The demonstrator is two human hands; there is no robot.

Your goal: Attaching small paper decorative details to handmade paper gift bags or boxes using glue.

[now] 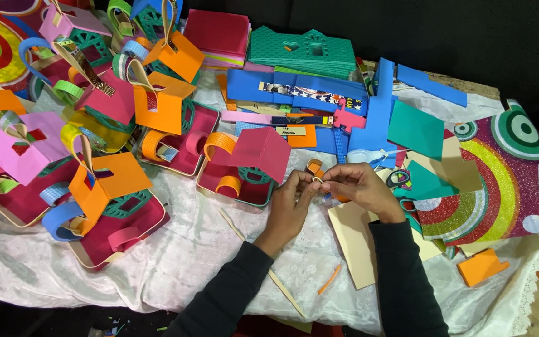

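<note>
Orange strip (314, 167) half-hidden between fingers (310, 187)

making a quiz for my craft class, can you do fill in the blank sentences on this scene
1. Both hands, left hand and right hand, pinch a small curled strip coloured ____.
2. The table is covered by a ____ cloth.
3. The stack of house-shaped sheets at the top is ____.
4. The person's sleeves are ____.

Missing words: orange; white; green; black
</note>
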